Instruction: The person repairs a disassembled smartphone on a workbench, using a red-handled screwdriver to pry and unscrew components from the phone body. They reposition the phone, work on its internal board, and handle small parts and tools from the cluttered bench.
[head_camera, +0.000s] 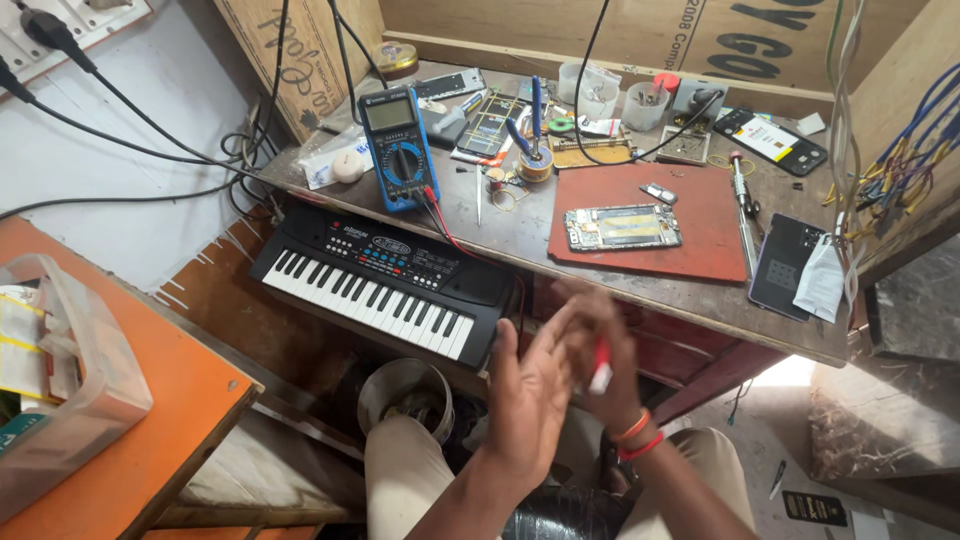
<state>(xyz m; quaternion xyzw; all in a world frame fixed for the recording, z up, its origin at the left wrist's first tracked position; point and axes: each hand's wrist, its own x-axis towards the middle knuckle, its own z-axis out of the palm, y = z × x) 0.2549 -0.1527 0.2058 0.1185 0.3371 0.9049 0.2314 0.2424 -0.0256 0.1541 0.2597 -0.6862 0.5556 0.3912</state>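
A small red-and-white tool (601, 372) sits gripped in the right hand (600, 355) while the left hand (528, 395), fingers spread, presses alongside, both blurred below the desk (520, 235), so steadying seemingly comes before reaching the opened phone (622, 227).

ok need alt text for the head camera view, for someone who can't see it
Seen from above, a person's left hand and right hand meet over their lap, the right holding a small red and white object, blurred. Ahead, a cluttered workbench holds an opened phone on a red mat, a blue multimeter and a small black keyboard.
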